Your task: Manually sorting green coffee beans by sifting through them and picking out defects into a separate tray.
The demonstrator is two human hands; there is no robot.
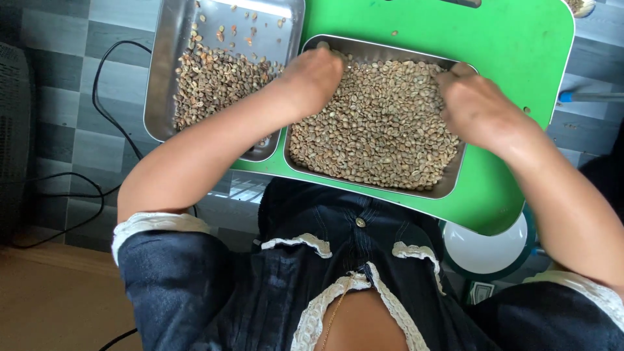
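A steel tray (448, 188) full of pale green-brown beans (383, 130) rests on a green board (513, 45) on my lap. My left hand (315, 78) lies at the tray's far left corner, fingers curled down into the beans. At the far right corner my right hand (478, 104) also has its fingers bent into the beans. Whether either hand pinches any beans is hidden. To the left stands a second steel tray (159, 97) with a thinner, darker pile of beans (214, 81); my left forearm crosses its near right corner.
A black cable (97, 97) loops over the grey tiled floor at left. A white bowl with a green rim (484, 250) sits under the board's near right corner. A blue-tipped tool (572, 96) lies at the right edge. A dark woven object (13, 143) stands far left.
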